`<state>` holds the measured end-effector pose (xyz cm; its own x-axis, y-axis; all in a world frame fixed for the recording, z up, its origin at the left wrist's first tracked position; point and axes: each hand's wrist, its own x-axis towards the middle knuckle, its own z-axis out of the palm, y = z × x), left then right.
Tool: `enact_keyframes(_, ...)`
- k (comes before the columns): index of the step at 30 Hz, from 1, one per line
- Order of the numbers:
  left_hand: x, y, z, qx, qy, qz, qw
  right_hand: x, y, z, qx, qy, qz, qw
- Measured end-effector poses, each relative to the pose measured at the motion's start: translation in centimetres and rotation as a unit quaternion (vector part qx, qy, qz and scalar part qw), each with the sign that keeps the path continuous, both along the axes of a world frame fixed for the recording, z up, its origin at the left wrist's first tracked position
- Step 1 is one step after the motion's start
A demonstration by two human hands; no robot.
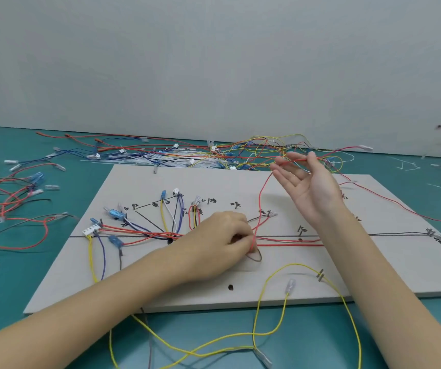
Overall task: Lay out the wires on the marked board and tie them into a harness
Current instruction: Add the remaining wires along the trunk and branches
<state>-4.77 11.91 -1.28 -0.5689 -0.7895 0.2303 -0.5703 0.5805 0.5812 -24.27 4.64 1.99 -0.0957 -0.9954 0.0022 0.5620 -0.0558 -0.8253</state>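
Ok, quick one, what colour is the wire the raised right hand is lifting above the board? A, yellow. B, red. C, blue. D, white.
B: the right hand is raised over the board with a red wire across its fingers, and that wire runs down to the left hand pressing on the bundle.
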Motion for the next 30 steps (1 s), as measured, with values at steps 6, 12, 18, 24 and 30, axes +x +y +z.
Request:
enact_keyframes(6,0.4,0.1,-0.3,-0.003,0.042,-0.015,0.999,0.5,-1.4,-0.2,-0.025,0.075,-0.036,0.996)
enact_keyframes(12,-0.2,-0.6,-1.0,-0.083,-0.003,0.000,0.997,0.3,-2.1,-0.1,-0.019,0.083,-0.040,0.996)
enact_keyframes(18,-1.1,-1.7,-0.4,-0.069,0.040,0.059,0.995,0.2,-1.1,-0.7,-0.022,0.256,0.060,0.965)
enact_keyframes(24,-1.0,-2.9,0.0,0.015,0.085,0.091,0.992,0.4,0.4,-0.6,-0.030,0.496,0.053,0.866)
enact_keyframes(30,-1.0,-3.1,-0.2,0.075,0.161,0.104,0.979,-0.4,2.3,0.3,-0.033,0.512,-0.012,0.858)
